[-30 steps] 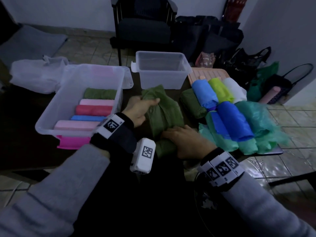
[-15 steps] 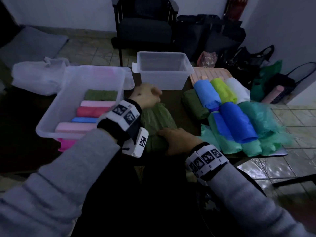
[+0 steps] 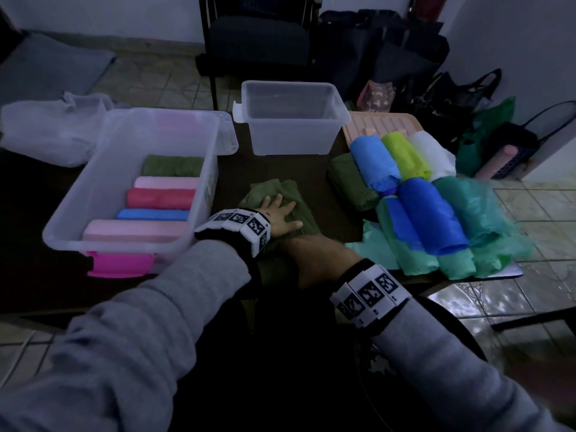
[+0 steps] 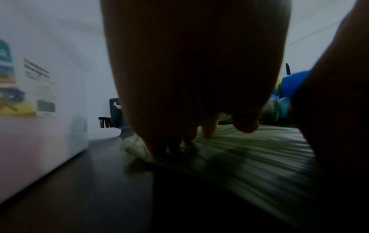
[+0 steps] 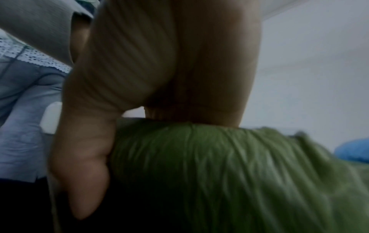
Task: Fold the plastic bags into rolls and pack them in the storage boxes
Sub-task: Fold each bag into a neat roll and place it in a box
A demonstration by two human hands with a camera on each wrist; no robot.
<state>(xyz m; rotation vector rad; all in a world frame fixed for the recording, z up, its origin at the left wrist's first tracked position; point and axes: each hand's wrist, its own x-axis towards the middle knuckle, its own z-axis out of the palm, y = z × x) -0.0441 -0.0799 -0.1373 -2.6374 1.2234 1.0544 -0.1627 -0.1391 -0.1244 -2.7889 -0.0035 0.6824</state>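
Head view shows your left hand (image 3: 280, 215) pressing flat and your right hand (image 3: 314, 260) gripping the thin, slippery olive-green plastic bag (image 3: 291, 194) beside the clear plastic storage box (image 3: 215, 169); take its near rolled end.

Grey knit sleeves (image 3: 162, 332) filling the lower left and lower right of the head view, ribbed folds bunching along the left one. Black cuff (image 3: 249, 254) peeking out at the left wrist, just past the sleeve end. White band of square black-and-white coded tags (image 3: 240, 224) wrapped round the left wrist, centre of frame. Matching tag band (image 3: 371, 296) on the right wrist, lower right of centre, black strap under it. Bare left hand (image 3: 280, 215) and bare right hand (image 3: 314, 260) beyond the bands. Right wrist view, upper left: grey sleeve edge (image 5: 40, 31), blurred. Left wrist view: hand (image 4: 195, 71) in shadow.
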